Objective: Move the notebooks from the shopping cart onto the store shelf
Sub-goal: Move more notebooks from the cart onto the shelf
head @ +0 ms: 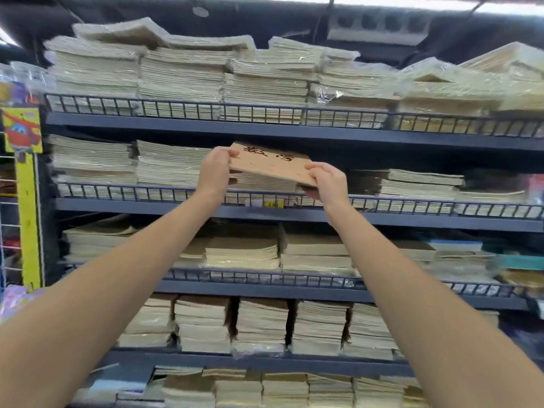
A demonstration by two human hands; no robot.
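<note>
Two grips, left hand (216, 169) and right hand (328, 181), pinch opposite ends of a thin brown kraft-paper notebook (270, 166) tilted just above a stack (262, 182) on the dark-blue metal store shelf (176, 206); it looks light and floppy, best held at both ends.

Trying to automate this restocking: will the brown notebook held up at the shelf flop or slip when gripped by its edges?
Probably fairly stiff: the notebook spans flat between the left hand and right hand without visible sag. Likely light, since finger pinches at two edges carry it. Its matte kraft cover suggests little slipping.
</note>
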